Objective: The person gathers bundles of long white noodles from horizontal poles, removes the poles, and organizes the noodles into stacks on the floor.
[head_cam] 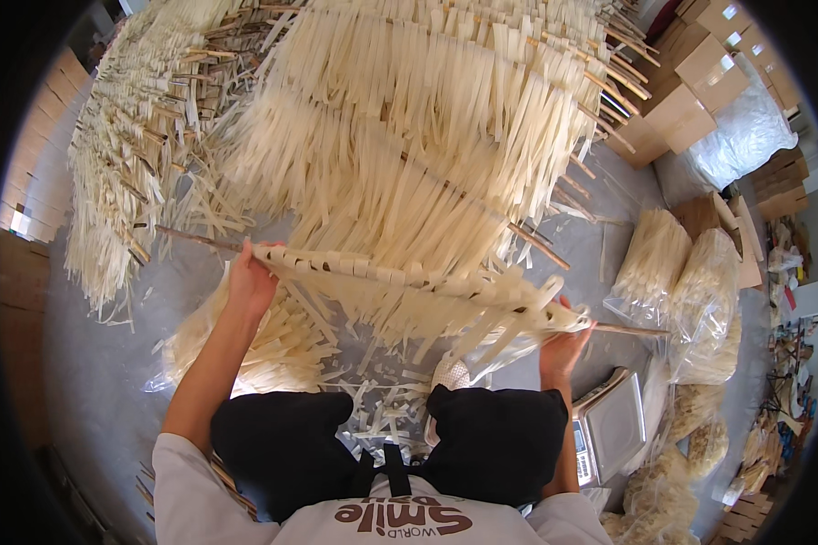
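Stretched across in front of my knees is a thin wooden stick (201, 238), draped with flat pale dried noodle-like strips (361, 269). My left hand (253, 279) grips the stick near its left end, where the strips begin. Near the other end, my right hand (564, 340) is closed around the stick and some looped strips. The stick slopes down toward the right in the view, and the strips hang below it. Just beyond lies a big heap of similar strips (409, 150) on many sticks.
A second heap of strips (119, 177) stands at the left. Loose strips (266, 347) lie in a plastic bag by my left forearm. At my right are a digital scale (613, 429), bagged strips (709, 293) and cardboard boxes (678, 116). Scraps (382, 409) litter the floor between my feet.
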`<state>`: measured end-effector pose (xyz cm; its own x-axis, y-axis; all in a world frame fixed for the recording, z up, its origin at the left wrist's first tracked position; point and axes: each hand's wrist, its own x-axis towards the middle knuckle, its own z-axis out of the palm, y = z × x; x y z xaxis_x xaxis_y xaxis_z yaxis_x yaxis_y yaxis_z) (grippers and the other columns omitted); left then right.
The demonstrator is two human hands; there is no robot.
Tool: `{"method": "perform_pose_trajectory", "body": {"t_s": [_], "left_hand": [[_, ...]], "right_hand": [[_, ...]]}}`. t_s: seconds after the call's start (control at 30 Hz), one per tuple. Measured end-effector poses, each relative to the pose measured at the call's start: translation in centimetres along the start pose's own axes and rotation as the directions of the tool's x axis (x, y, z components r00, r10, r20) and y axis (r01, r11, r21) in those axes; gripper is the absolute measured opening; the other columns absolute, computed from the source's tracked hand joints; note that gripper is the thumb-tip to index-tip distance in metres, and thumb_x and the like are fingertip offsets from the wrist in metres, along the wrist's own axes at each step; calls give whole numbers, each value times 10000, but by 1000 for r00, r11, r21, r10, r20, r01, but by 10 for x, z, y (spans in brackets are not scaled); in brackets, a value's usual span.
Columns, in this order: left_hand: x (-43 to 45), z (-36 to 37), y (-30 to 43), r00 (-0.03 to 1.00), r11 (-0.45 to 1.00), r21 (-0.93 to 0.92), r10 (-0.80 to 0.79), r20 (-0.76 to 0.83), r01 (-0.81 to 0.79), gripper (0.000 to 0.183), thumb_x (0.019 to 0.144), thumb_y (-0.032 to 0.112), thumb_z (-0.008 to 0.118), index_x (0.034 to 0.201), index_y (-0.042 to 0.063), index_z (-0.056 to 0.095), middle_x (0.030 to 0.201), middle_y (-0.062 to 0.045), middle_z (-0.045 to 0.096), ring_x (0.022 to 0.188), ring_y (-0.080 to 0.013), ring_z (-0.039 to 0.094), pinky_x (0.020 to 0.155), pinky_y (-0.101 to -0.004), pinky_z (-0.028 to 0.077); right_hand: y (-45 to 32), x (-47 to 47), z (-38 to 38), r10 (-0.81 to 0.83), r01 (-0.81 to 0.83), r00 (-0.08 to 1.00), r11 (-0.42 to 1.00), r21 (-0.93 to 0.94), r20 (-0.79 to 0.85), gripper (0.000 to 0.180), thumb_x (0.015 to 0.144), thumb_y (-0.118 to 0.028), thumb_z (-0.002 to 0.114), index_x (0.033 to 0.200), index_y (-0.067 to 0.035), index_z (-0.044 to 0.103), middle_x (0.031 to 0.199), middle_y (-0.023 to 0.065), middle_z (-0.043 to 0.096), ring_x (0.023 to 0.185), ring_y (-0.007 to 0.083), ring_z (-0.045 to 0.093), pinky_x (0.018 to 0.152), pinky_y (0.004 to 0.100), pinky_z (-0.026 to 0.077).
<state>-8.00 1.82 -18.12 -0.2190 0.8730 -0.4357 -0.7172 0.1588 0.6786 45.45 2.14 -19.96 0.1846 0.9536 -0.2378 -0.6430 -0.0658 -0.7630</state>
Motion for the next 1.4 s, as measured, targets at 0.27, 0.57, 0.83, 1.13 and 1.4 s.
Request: {"method": "perform_pose_trajectory", "body": {"t_s": [0.27,0.57,0.83,1.13,1.4], "left_hand": [[-21,124,26,992,1000,-20,-20,-128,18,423,998,404,324,1236,94,486,1258,-56,551,1164,-248,494,987,-468,355],[-84,209,1,984,967,-185,-168,62,176,476,993,459,270,1245,139,516,1290,-51,536,1203,-254,474,1003,-470,362],[-82,196,-93,892,911,-246,-216,397,331,603,966,552,235,1344,120,421,1342,-70,492,1237,-264,459,1043,-462,356],[-25,135,-148,937,873,-364,-243,250,324,613,957,539,316,1333,67,422,1337,-127,483,1210,-302,481,1005,-463,421],[29,65,-172,980,938,-286,-194,30,195,653,964,558,231,1387,70,331,1366,-179,430,1215,-359,462,991,-530,408]], "right_hand": [[-129,1,44,-238,451,886,646,-616,398,916,760,-588,661,1364,16,330,1343,120,431,1238,236,395,1042,360,298],[-293,-42,152,-457,684,727,417,-598,513,810,638,-187,853,1284,25,412,1232,152,519,1099,228,526,979,352,410],[-337,-123,270,-362,802,597,279,-528,716,711,735,-191,772,1306,47,423,1136,155,596,1044,227,579,924,334,454],[-235,-146,392,143,705,702,-272,-655,697,658,665,-332,845,1050,89,517,927,119,654,859,154,611,816,286,461],[-139,-105,429,172,823,532,124,-554,829,599,562,-295,851,889,99,540,740,171,601,722,236,607,648,342,484]]}}
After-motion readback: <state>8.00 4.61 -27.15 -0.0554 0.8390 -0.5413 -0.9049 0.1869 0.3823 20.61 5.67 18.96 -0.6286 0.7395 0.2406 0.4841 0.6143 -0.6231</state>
